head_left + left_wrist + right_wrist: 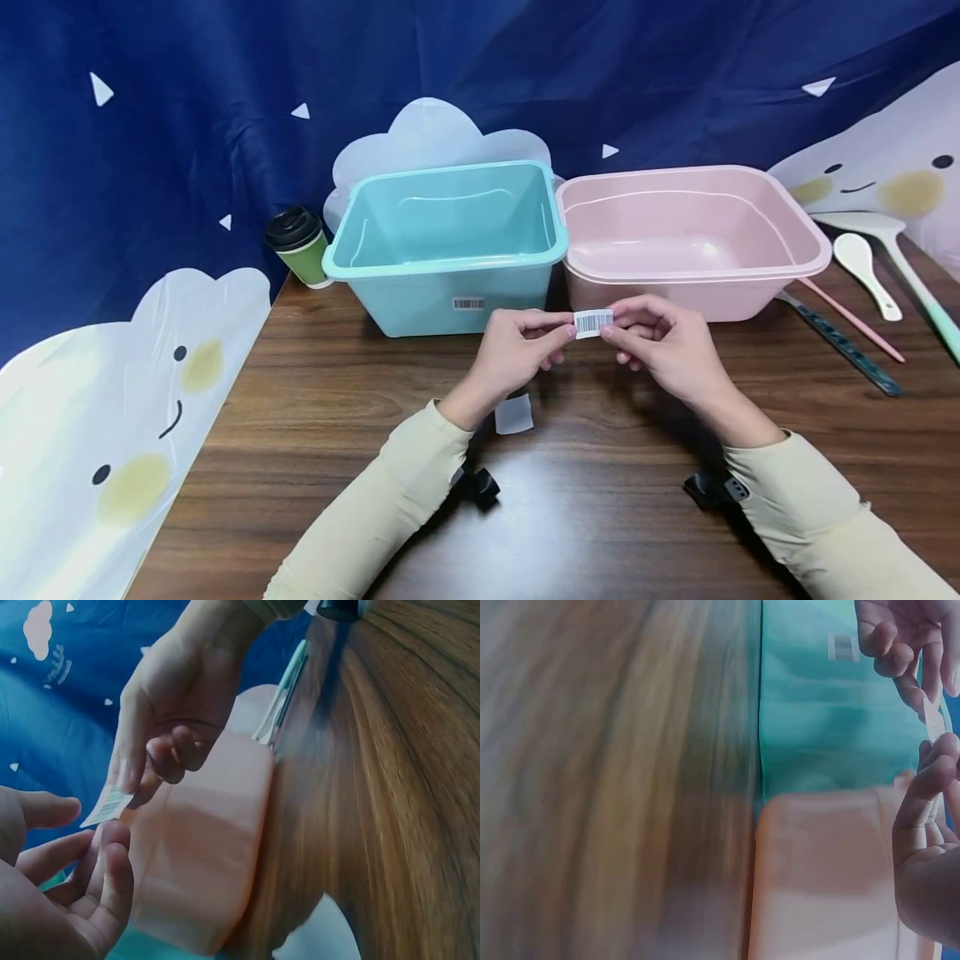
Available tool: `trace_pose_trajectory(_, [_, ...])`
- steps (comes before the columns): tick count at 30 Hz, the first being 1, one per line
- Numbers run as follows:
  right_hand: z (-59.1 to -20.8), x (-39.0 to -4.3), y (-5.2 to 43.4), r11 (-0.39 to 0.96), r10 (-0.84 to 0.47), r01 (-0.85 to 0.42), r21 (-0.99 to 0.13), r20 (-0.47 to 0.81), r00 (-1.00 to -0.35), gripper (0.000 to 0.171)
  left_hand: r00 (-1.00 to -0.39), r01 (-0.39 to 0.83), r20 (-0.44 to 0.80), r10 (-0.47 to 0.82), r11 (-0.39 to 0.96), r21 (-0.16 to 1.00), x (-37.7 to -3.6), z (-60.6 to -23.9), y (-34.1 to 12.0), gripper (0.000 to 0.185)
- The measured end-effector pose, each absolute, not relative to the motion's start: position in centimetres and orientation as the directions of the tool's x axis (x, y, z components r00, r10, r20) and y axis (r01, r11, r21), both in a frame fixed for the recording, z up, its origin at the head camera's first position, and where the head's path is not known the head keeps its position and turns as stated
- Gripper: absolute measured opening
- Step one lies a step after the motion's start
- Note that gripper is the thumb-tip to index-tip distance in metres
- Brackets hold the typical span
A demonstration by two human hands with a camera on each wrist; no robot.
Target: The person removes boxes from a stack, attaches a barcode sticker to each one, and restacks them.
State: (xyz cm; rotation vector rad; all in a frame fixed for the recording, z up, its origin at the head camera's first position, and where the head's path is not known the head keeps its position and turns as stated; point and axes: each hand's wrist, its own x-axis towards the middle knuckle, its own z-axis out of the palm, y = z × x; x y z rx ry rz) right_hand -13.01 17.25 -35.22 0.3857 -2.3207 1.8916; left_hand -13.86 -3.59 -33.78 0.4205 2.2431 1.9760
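A small white barcode label (593, 322) is stretched between both hands in front of the tubs. My right hand (670, 350) pinches its right end between thumb and forefinger. The left hand (517, 346) holds the opposite edge at its fingertips, thumb spread a little from the fingers in the left wrist view. Just behind stands a turquoise tub (375, 292) with another barcode label (468, 303) on its front wall. A pink tub (675, 294) adjoins it on the right. On the table, a square of white paper (513, 414) lies near the left wrist.
A green paper cup (306, 258) with a black lid stands left of the turquoise tub. To the right lie a white spoon (862, 271), a long-handled turner (911, 267), a pink stick (855, 318) and a dark blue handle (847, 346). A blue curtain (480, 58) hangs behind the table.
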Motion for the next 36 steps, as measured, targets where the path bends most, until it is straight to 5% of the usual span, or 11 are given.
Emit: trace_pose_trajectory(36, [-35.4, -13.5, 25.6, 0.343, -0.063, -0.162, -0.925, 0.149, -0.987, 0.017, -0.916, 0.016, -0.021, 0.402, 0.091, 0.996, -15.0, -34.7, 4.9, 0.028])
